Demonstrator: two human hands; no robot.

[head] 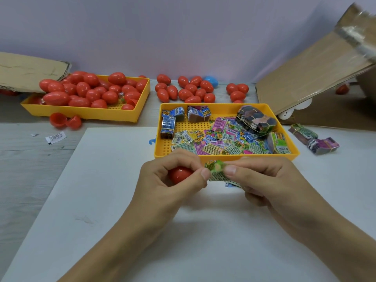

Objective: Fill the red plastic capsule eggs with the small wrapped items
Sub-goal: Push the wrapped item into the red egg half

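The left hand (173,176) is cupping a glossy red plastic capsule egg (180,174) in its curled fingers, while its thumb and forefinger are also pinching the left edge of a small green printed wrapped item (216,171). The right hand (262,180) is gripping the other edge of that item between thumb and fingertips, so both hands are clamped on it, just in front of the near wall of the yellow perforated plastic tray (223,157) that is holding the loose wrapped packets (219,139). Whether the egg in the palm is a whole shell or an open half is hidden by the fingers.

The step in hand looks to be folding or compacting the flat packet so that it fits inside the egg. To do it well, the fold should be kept tight and square, pressed between the thumbs, so the packet goes in below the rim and does not spring out or catch in the seam when the shell is closed. The egg should stay steady in the left palm, opening turned toward the right hand.

Farther back on the worktop (101,200), a second yellow tray (85,113) is carrying a heap of closed red eggs (85,90), more eggs (183,91) are lying loose behind the packet tray, and an opened egg's two halves (65,120) are resting in front of the far tray.
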